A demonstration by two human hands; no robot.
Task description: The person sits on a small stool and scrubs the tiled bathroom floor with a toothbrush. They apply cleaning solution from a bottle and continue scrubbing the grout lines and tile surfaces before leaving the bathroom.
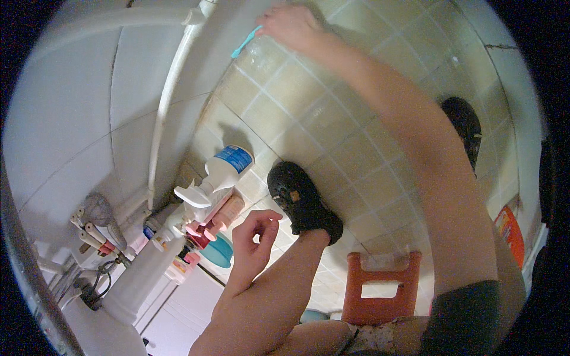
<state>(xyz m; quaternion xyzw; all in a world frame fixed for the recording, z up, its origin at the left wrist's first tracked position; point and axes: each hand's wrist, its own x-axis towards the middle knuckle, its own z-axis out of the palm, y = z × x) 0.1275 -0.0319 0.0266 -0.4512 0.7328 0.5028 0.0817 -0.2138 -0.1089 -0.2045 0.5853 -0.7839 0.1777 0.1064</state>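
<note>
My right hand [292,27] reaches far forward over the tiled floor, its fingers closed round a slim light-blue toothbrush [244,45]. The toothbrush's far end points to the seam where the floor tiles [279,77] meet the wall [208,65]. Wet-looking glints show on the tiles beside it. My left hand [255,240] hangs near my bent leg, its fingers curled into a loop toward the thumb with nothing seen in them. Just ahead of it stands a white spray bottle [222,172] with a blue label, and a pinkish bottle [230,209] is closer still.
A white pipe [169,101] runs along the left wall. Several more bottles and a teal basin [218,252] crowd the left side. My black clogs [297,196] rest on the floor. An orange plastic stool [380,291] is below me, and an orange package [509,234] lies at the right.
</note>
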